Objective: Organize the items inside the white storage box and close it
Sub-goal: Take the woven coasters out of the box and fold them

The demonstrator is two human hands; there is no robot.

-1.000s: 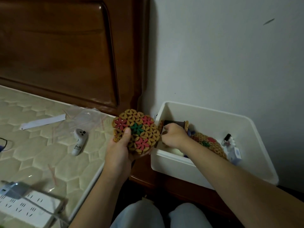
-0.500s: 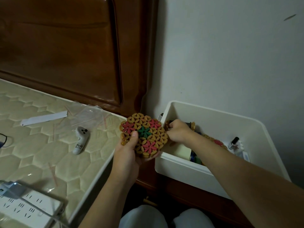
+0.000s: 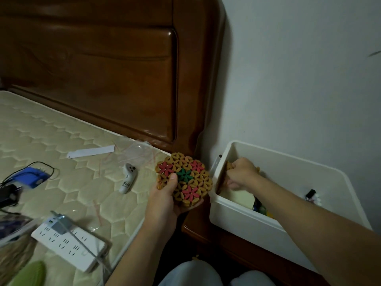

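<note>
My left hand (image 3: 165, 201) holds a round woven mat (image 3: 185, 178) with yellow, red and green flower shapes, just left of the white storage box (image 3: 288, 234). The box stands open on a wooden bedside stand. My right hand (image 3: 241, 174) reaches into the box's left end and grips the edge of a brown woven mat (image 3: 223, 178) standing upright against the left wall. Below that hand lies a pale yellow card (image 3: 241, 198). A small dark-capped bottle (image 3: 310, 195) sits at the box's right side. No lid is in view.
A mattress (image 3: 61, 162) on the left carries a white controller (image 3: 128, 178), a paper strip (image 3: 90, 151), a clear plastic bag (image 3: 140, 151), a white power strip (image 3: 68, 242) and a blue device with cables (image 3: 31, 176). A wooden headboard (image 3: 103, 69) rises behind it.
My right hand has moved to the box's left wall and stood the brown mat upright there. The view shifted left, showing more of the mattress. My left hand keeps the colourful mat.
</note>
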